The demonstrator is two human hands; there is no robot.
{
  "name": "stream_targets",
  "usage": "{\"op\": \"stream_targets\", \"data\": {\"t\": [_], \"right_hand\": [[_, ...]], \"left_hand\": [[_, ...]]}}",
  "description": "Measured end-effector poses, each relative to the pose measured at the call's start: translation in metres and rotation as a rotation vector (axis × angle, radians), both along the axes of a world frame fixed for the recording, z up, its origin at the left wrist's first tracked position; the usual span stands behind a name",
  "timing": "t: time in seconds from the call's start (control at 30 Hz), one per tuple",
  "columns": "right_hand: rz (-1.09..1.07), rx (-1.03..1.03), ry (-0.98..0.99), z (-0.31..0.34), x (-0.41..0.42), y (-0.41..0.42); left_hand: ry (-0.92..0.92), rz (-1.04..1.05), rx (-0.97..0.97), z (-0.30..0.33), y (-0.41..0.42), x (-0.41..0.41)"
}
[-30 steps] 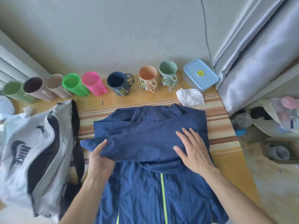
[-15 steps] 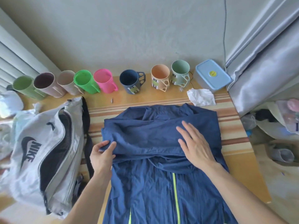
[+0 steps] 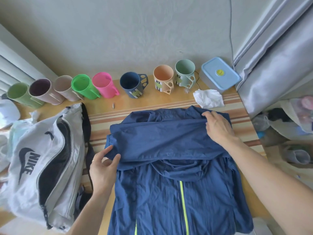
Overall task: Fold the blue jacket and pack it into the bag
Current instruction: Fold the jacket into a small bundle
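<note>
The blue jacket (image 3: 169, 167) lies front-up on the striped table, its yellow-green zipper running toward me and both sleeves folded across the chest. My left hand (image 3: 103, 170) pinches the cuff end of the folded sleeve at the jacket's left edge. At the upper right shoulder, my right hand (image 3: 218, 128) grips the fabric with curled fingers. The white and black Nike bag (image 3: 42, 168) lies to the left of the jacket, its zip opening gaping.
Several plastic cups (image 3: 101, 87) line the back of the table (image 3: 169, 103) against the wall. A blue-lidded box (image 3: 220, 73) and crumpled white tissue (image 3: 209, 99) sit at the back right. A grey curtain (image 3: 279, 65) hangs on the right, with clutter below it.
My right hand moved from lying flat on the folded sleeve up to the right shoulder and closed on the fabric. My left hand keeps its pinch on the cuff.
</note>
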State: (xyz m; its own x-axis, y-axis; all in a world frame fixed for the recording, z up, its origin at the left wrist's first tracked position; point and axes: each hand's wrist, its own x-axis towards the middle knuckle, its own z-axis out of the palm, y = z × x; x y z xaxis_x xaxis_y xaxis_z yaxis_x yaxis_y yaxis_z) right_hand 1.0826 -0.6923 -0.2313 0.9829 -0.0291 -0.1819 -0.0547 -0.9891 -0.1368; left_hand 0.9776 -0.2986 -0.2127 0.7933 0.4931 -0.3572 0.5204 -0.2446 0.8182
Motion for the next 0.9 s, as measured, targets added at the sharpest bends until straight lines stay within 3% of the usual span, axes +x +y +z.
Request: {"op": "stream_targets", "data": {"t": [0.1, 0.17, 0.23, 0.3, 0.4, 0.67, 0.9], "right_hand": [[-0.040, 0.001, -0.137, -0.005, -0.024, 0.006], [0.012, 0.018, -0.250, -0.012, -0.050, 0.017], [0.083, 0.012, -0.129, -0.023, -0.072, 0.024], [0.103, -0.019, 0.040, -0.042, -0.091, 0.022], [0.093, -0.089, 0.076, -0.069, -0.102, 0.010], [0.028, -0.107, 0.073, -0.074, -0.113, 0.014], [0.083, -0.057, 0.048, -0.048, -0.218, 0.024]], "left_hand": [[-0.011, -0.130, 0.365, -0.013, -0.013, -0.003], [-0.142, -0.289, 0.609, -0.017, -0.028, 0.002], [-0.204, -0.598, 0.776, -0.034, -0.037, 0.008], [-0.100, -0.851, 0.872, -0.055, -0.040, 0.013], [0.051, -0.927, 0.918, -0.085, -0.039, 0.018], [0.044, -0.953, 0.988, -0.094, -0.035, 0.017], [-0.142, -1.091, 0.973, -0.065, -0.027, -0.055]]}}
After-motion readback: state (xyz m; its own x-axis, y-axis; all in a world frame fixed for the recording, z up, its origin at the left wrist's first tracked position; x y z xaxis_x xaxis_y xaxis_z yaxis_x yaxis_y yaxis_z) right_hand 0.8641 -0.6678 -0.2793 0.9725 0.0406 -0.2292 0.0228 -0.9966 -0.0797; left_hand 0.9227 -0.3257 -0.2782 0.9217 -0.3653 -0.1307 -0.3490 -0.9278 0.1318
